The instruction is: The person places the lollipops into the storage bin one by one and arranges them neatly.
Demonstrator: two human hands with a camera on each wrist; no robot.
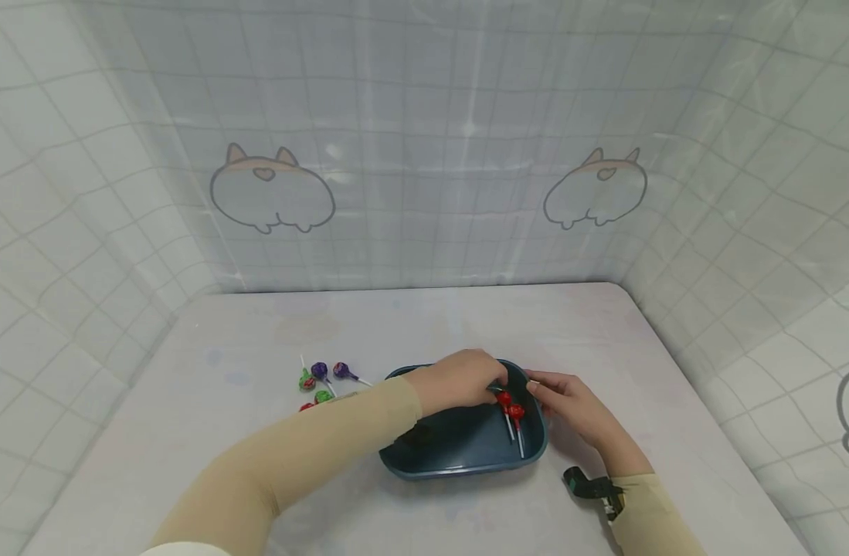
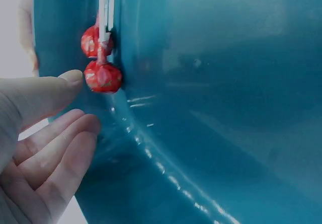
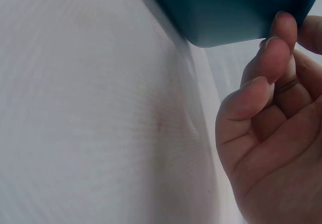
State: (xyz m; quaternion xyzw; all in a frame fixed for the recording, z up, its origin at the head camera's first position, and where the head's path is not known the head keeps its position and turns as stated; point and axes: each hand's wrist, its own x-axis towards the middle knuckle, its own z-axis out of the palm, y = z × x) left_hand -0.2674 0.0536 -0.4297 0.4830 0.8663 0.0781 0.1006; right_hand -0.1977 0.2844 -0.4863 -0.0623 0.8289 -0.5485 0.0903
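Observation:
A dark blue-green tray (image 1: 459, 469) lies on the table, with two red lollipops (image 1: 517, 413) side by side along its right end, sticks toward the near side. Reaching across from the left, my left hand (image 1: 462, 378) is inside the tray by the candy heads. In the left wrist view its thumb tip is right beside the nearer red head (image 2: 103, 77), while the fingers (image 2: 75, 148) stand apart from the thumb with nothing between. My right hand (image 1: 570, 401) pinches the tray's right wall, thumb over the rim and fingertips outside, as the right wrist view shows.
Left of the tray lie several wrapped lollipops: purple ones (image 1: 319, 371), green ones (image 1: 307, 380) and a red one (image 1: 306, 406), partly behind the left forearm. A black wrist camera (image 1: 589, 486) sits at the right cuff. White grid-patterned curtains (image 1: 424, 193) surround the table.

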